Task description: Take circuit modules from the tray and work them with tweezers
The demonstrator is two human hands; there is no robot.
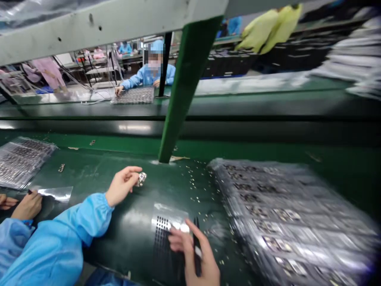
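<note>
Over the green bench, my left hand pinches a small shiny metal part between thumb and fingertips. My right hand, slightly blurred, holds black tweezers that lie along its palm and point away from me. Its index finger is stretched out and the other fingers are bent. Just under those fingers lies a clear plastic sheet with rows of small black pieces on it. Many tiny bright bits are scattered on the bench right of the sheet.
Stacked clear trays of metal parts stand at the right, and another tray at the far left. A green post rises mid-bench. A neighbour's hand works at left. Across the line sits a person in blue.
</note>
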